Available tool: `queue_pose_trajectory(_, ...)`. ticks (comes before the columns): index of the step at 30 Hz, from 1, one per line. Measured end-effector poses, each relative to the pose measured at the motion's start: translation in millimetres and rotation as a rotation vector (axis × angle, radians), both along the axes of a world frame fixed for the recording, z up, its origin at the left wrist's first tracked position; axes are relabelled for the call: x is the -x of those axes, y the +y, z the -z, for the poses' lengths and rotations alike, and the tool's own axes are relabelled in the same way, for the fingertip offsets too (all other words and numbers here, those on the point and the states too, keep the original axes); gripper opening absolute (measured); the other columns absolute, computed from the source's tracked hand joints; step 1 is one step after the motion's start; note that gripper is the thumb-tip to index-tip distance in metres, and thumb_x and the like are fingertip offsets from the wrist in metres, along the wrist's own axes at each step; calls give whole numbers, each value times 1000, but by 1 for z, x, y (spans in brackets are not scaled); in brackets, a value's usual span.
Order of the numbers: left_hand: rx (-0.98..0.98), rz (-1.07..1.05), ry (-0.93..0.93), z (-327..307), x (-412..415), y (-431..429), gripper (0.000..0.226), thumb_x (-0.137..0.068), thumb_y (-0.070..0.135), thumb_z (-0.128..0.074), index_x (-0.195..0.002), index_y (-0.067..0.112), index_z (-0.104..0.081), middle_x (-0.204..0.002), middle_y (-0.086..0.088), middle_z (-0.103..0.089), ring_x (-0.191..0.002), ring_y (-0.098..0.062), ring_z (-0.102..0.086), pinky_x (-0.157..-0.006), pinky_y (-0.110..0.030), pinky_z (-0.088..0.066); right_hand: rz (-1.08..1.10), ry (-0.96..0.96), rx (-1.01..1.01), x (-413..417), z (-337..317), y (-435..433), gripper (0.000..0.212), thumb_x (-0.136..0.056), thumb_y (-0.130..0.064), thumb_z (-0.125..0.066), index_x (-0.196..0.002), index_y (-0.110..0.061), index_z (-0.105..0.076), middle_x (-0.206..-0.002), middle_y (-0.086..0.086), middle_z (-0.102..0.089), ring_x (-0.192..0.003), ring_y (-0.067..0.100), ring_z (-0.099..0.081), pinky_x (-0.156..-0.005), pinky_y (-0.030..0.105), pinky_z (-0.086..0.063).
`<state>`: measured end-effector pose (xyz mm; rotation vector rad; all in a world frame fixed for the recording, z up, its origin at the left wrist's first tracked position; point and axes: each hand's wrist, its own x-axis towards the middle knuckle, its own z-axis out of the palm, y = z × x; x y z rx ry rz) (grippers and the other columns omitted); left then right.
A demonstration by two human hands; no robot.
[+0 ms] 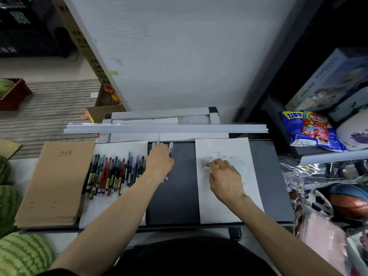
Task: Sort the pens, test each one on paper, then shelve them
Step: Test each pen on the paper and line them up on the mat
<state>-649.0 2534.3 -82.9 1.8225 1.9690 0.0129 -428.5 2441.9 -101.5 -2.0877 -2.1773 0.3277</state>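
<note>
While flat on matte tabletop (179,196), slim pale pens (170,149) under left hand (159,162).

Brown notebooks (55,182) left, watermelons (23,253) beside; snack bags (312,130), basketball (350,204) right.

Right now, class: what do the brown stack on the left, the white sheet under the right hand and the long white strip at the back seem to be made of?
The brown stack: likely kraft-paper notebook covers, matt, layered edges visible. The white sheet under the right hand: thin matt paper, faintly ink-marked. The long strip: probably plastic, smooth, slight sheen, straight ridges.
</note>
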Motion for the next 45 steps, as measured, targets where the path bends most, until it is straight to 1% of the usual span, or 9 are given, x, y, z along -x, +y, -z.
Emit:
queue_pose_trajectory(9,-11,-16,-18,2,2,2,29,-91,22,-72,-74,13,-50,-82,-10,-64,-83,-32,-68,-62,-38,-52,-96,-139,-74,5,16,17,43,-59,2,-79,-98,-16,-76,-99,5,-67,-86,31,-62,-73,38,-52)
queue_pose_trajectory(16,-97,-75,-8,-4,28,-16,26,-93,25,-66,-74,12,-56,-74,-9,-62,-74,-33,-63,-60,-34,-44,-139,-153,-100,3,22,23,38,-63,4,-75,-96,-15,-74,-96,4,-67,-96,31,-61,-80,39,-51)
queue_pose_trajectory(20,-86,-143,35,-5,55,-30,18,-91,20,-64,-78,9,-60,-73,-9,-62,-71,-35,-63,-56,-33,-42,-145,-71,-141,5,21,20,35,-74,-1,-77,-104,-18,-74,-102,0,-70,-104,29,-62,-87,38,-51)
queue_pose_trajectory(24,11,-129,136,-5,68,-45,25,-86,9,-64,-67,10,-48,-66,-8,-56,-63,-32,-59,-53,-34,-45,-151,80,-182,12,14,14,23,-88,-8,-73,-108,-19,-72,-103,-3,-70,-108,25,-61,-91,36,-50)
queue_pose_trajectory(32,54,-135,229,-5,69,-53,23,-91,11,-66,-73,10,-52,-68,-5,-53,-59,-25,-52,-54,-35,-43,-176,277,-163,31,-10,5,14,-104,-24,-58,-113,-21,-69,-107,-6,-70,-105,22,-59,-91,35,-49)
queue_pose_trajectory(37,94,-147,218,-8,68,-53,32,-85,19,-72,-67,12,-46,-70,-5,-57,-64,-28,-60,-55,-32,-48,51,677,97,41,-31,2,13,-105,-31,-59,-112,-26,-69,-108,-15,-68,-95,8,-62,-85,22,-51)
queue_pose_trajectory(40,83,-185,184,-13,72,-56,33,-84,29,-72,-66,11,-51,-66,-3,-58,-58,-23,-55,-52,-29,-42,250,949,189,43,-42,2,8,-100,-27,-68,-102,-28,-75,-99,-20,-72,-85,5,-65,-78,14,-49)
queue_pose_trajectory(42,34,-213,130,-19,74,-60,34,-83,33,-71,-65,10,-53,-64,-3,-59,-56,-22,-54,-51,-29,-44,351,1109,240,41,-47,2,8,-96,-21,-72,-98,-24,-79,-87,-18,-74,-75,6,-64,-77,19,-52)
queue_pose_trajectory(45,-9,-240,-29,-31,72,-66,26,-83,34,-71,-80,11,-60,-72,-3,-66,-65,-23,-61,-63,-35,-55,453,1375,311,38,-55,2,8,-92,-9,-76,-85,-9,-79,-77,-2,-70,-73,19,-57,-74,30,-51)
